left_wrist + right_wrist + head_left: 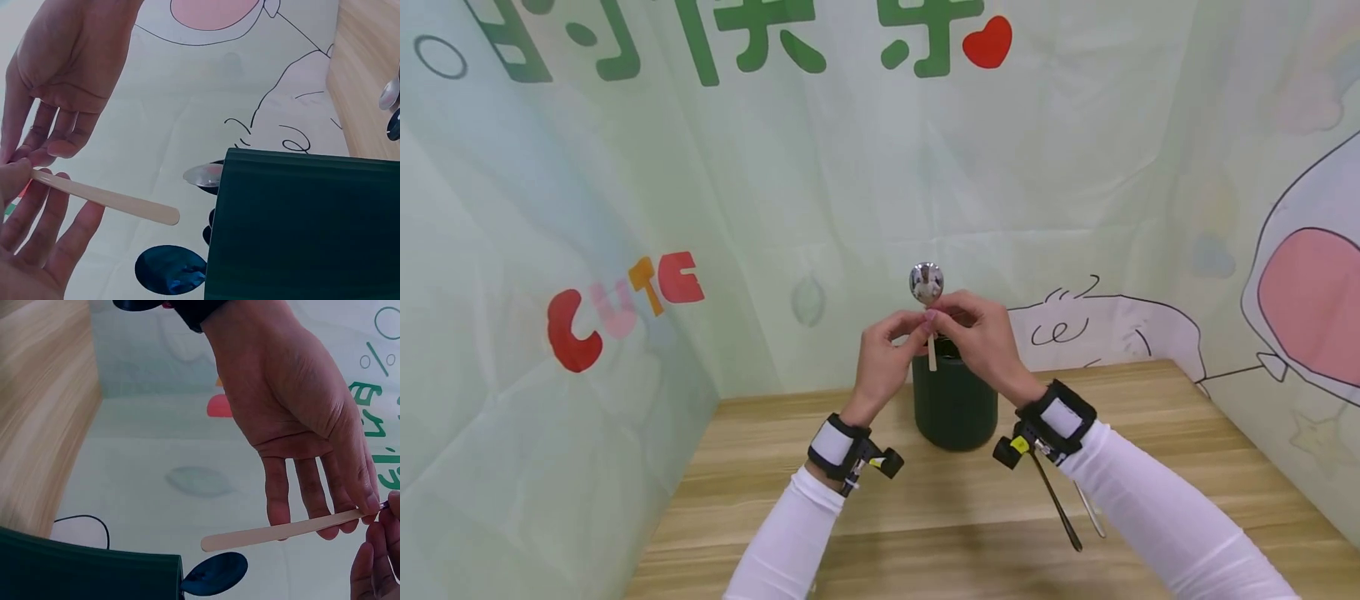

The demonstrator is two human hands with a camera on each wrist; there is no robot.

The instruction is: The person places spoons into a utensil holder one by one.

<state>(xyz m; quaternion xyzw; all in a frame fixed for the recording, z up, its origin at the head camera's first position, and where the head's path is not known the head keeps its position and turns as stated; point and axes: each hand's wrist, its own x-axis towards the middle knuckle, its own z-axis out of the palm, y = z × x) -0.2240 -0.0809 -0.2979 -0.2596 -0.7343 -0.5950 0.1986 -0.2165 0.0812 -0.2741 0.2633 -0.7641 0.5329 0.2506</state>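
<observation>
Both hands pinch one spoon (927,283) upright, with its shiny bowl above the fingers and its pale handle pointing down. My left hand (882,360) and right hand (983,335) meet just below the bowl, thumbs and fingertips together. In the left wrist view the flat handle (119,201) juts out past the fingers. The right wrist view shows the handle's rounded end (215,542). Below and behind the hands stands a dark green cylindrical container (955,408). A dark blue spoon (170,270) and a silver spoon (203,175) stick out of its mouth.
On the wooden table (865,542), a dark utensil (1063,512) and a silver utensil (1091,511) lie by the right forearm, partly hidden under it. A printed cloth backdrop (820,183) rises behind and at both sides.
</observation>
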